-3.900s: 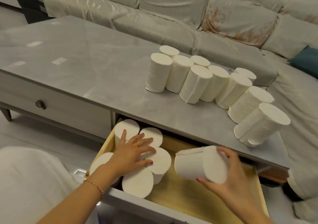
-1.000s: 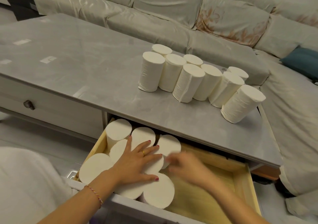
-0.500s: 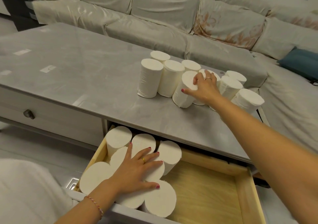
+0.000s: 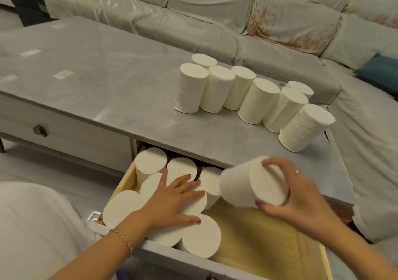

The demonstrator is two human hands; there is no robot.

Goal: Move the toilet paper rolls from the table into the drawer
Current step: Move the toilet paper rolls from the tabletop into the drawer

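Right hand (image 4: 299, 195) with roll (image 4: 249, 186) over drawer (image 4: 269, 243)

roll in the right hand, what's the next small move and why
Probably lower the held roll and stand it on the bare drawer floor, right beside the packed rolls. The right hand grips it tilted above that open space, while the left hand rests flat on the rolls already in the drawer, seemingly steadying them.

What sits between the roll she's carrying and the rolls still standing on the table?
Only bare grey tabletop, as the head view shows. The carried roll in her right hand is apart from the nearest standing roll.
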